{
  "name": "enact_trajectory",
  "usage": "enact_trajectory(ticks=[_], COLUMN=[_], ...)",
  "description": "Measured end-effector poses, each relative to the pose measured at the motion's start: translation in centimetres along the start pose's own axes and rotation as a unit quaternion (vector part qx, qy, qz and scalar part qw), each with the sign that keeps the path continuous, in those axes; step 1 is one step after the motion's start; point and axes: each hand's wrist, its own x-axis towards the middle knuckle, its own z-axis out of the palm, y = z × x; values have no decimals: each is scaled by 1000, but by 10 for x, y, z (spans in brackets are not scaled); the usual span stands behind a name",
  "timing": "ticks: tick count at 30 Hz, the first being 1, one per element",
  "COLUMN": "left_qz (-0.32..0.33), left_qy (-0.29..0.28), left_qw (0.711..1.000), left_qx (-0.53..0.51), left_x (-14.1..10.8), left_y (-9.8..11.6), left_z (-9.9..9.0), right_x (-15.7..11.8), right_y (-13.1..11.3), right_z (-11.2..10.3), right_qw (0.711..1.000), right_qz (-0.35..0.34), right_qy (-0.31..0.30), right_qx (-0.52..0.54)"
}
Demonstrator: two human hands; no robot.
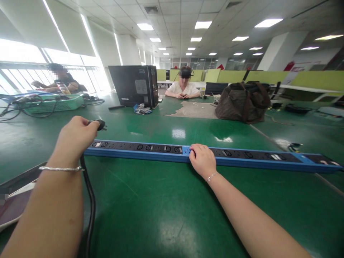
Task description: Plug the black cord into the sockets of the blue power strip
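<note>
A long blue power strip (150,154) with black sockets lies across the green table. My left hand (77,138) grips a black power plug (101,125) above the strip's left end, its prongs pointing right and apart from the sockets. From that hand a black cord (90,200) hangs down toward the near edge of the view. Around the middle of the strip my right hand (203,160) is closed over its edges, beside a blue socket section (186,150). The right fingertips are partly hidden behind the strip.
Farther back stand a black computer case (134,86), a glove (142,109) and a dark bag (242,102). A green basket (59,104) with cables sits at left. One person (183,86) sits opposite; another (61,80) is at far left.
</note>
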Motion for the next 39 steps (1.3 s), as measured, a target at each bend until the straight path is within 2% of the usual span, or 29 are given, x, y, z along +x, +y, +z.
enact_trajectory(ticks=[4,7,10,13,17,24,29,39], left_qz=[48,97,147,171,190,168,171,183], left_qy=[-106,-196,-238,-246,-222,-214,-210,-183], left_qw=[993,975,956,949,952,958,961,966], left_qx=[-27,-50,-89,-101,-94,-92,-59,19], left_x=[-12,-23,-40,-60,-80,-82,-82,-85], left_y=[24,39,55,71,84,88,94,101], left_z=[12,20,31,44,63,85,89,86], right_x=[1,1,1,1,1,1,1,1], right_y=[-1,-1,-1,-1,-2,-3,-4,-4], right_z=[-1,-1,-1,-1,-1,-1,-1,0], right_qw=[1000,1000,1000,1000,1000,1000,1000,1000], right_qz=[2,6,7,10,14,18,17,23], right_qy=[-3,-7,-9,-9,-12,-13,-11,-12], right_qx=[1,4,8,9,9,3,-2,2])
